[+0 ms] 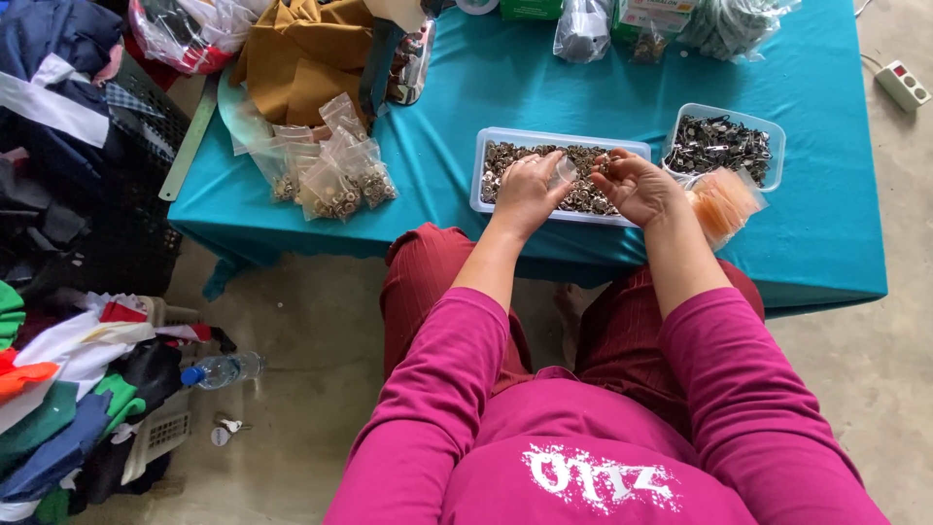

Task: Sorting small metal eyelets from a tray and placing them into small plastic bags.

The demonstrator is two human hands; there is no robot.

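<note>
A clear plastic tray (483, 148) full of small metal fasteners sits on the teal-covered table (826, 224) in front of me. My left hand (530, 190) hovers over the tray and holds a small clear plastic bag (564, 171) between thumb and fingers. My right hand (637, 185) is cupped palm-up just right of it, pinching a few small metal pieces near the bag's mouth. A second clear tray (773, 131) of darker metal parts stands to the right. An orange bundle of small bags (724, 202) lies beside my right wrist.
Several filled small bags (335, 175) lie piled at the table's left. Brown fabric (301, 58) and more bagged goods sit at the back. Clothes heap (58, 408) on the floor at left, with a water bottle (224, 369). A power strip (902, 85) lies far right.
</note>
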